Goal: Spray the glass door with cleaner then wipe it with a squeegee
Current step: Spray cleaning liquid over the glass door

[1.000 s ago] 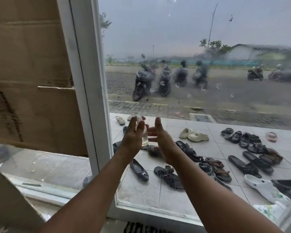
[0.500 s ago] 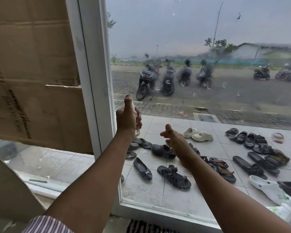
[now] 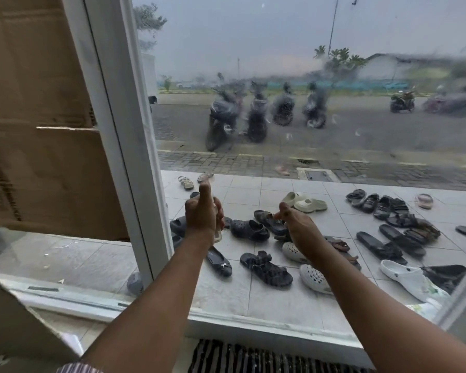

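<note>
A: Hands?
B: Left hand (image 3: 203, 215) closed round small clear spray bottle (image 3: 217, 236), before the wet glass door (image 3: 280, 125); right hand (image 3: 297, 229) open, empty.
A: Labels?
B: None legible.

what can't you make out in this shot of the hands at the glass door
Head view only:
- Small pale spray bottle: mostly wrapped by the left hand; its nozzle and label are hidden.
- Row of parked dark motorbikes outside: smeared by wet streaks on the glass door.
- Right hand: seen from behind, so its palm is hidden.
- Squeegee: not in view.
- Brown cardboard: its print is blurred.
</note>
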